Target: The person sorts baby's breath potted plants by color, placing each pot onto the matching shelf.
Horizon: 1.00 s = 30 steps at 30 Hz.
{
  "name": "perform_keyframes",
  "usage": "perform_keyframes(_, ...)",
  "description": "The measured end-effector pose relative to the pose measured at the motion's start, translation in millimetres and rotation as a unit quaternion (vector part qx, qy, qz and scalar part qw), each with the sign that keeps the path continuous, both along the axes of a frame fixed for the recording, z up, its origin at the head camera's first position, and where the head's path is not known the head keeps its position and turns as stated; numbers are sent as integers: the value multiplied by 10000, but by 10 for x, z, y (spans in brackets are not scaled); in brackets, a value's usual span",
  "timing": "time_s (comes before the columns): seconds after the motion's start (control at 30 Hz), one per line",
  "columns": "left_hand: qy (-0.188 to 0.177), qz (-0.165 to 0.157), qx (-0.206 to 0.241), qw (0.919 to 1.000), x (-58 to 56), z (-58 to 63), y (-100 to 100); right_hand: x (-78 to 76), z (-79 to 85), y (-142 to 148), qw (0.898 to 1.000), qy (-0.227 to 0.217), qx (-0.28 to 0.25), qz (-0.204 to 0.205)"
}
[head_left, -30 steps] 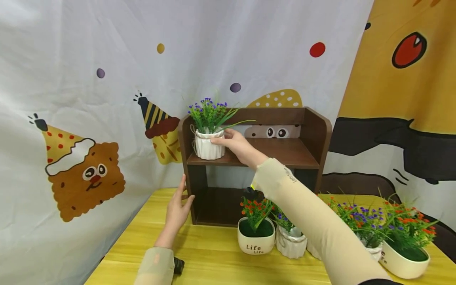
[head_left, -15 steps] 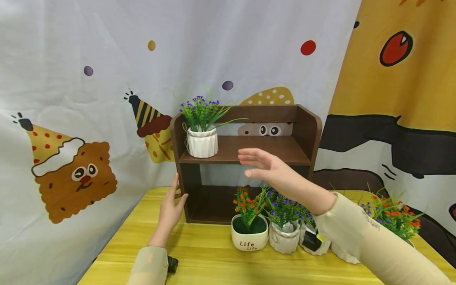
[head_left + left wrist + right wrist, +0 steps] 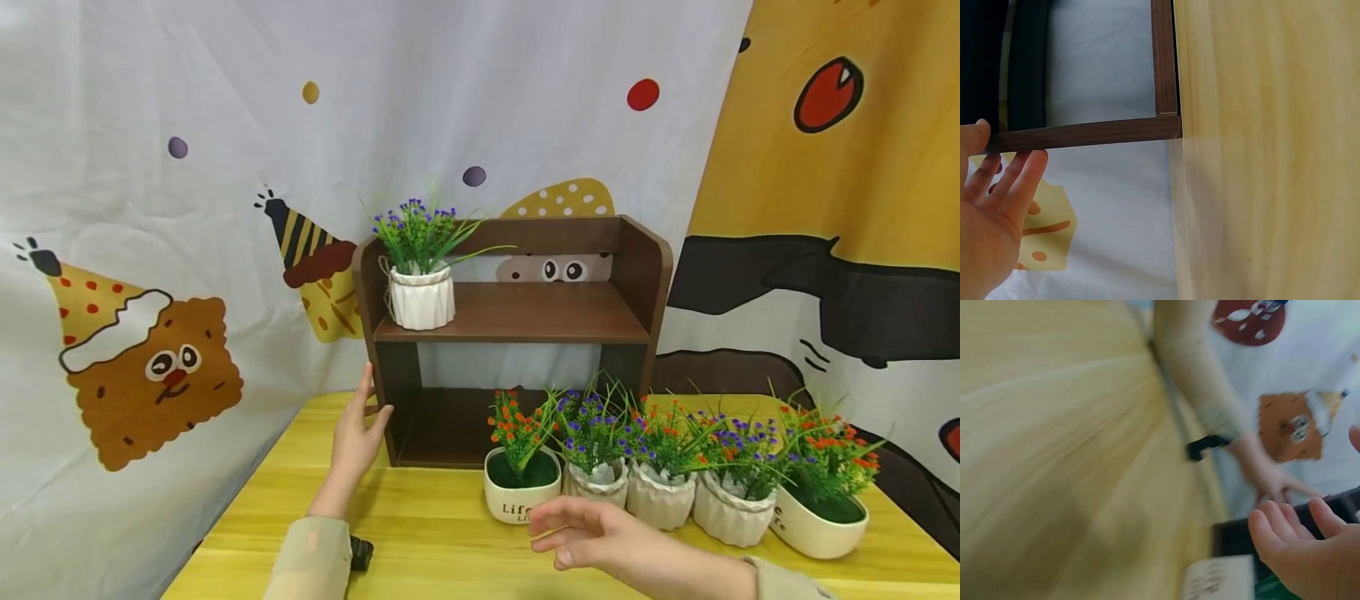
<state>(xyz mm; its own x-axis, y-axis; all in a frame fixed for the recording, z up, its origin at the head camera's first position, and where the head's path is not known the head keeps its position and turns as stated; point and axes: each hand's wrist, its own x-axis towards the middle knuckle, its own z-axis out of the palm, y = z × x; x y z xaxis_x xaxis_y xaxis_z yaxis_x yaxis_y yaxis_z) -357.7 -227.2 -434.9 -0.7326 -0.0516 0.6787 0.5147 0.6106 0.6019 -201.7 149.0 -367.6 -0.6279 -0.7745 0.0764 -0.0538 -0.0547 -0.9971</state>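
Shelf (image 3: 540, 310) holds white pot (image 3: 422, 302) of purple flowers (image 3: 413, 206).

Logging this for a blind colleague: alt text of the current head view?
A person's empty right hand hovers before five potted plants on a table; the left hand holds the left side of a brown shelf. A white pot of purple flowers stands on its upper level.

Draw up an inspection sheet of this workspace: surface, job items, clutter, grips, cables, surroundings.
Surface: yellow wood-grain table
Job's things: purple-flowered pot on the brown shelf, upper level, left end; five potted plants in a row on the table
Clutter: nothing seen
Grips: left hand holds the shelf's left panel; right hand holds nothing, fingers relaxed
Cables: nothing seen
Surroundings: cartoon-print cloth behind the shelf
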Motion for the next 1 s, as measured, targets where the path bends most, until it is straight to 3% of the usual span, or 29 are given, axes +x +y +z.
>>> perform_keyframes(0.13, 94, 8, -30, 10000, -34, 40, 6, -47, -360, 79, 9979, 556, 4, -322)
perform_keyframes(0.27, 141, -37, -83, 9999, -72, 78, 16, -95, -546, 134, 9903, 1122, 116, -807)
perform_keyframes(0.5, 88, -15, -38, 10000, -61, 80, 1, -150, -674, 135, 9818, 770, 744, -1570)
perform_keyframes(0.73, 224, 0, -70, 9997, -25, 38, -11, -212, -750, 57, 9733, 854, 1030, -1865)
perform_keyframes(1.0, 287, -20, -116, 9995, 3, -7, 7, -253, -842, -9, 9706, 587, 1019, -2098)
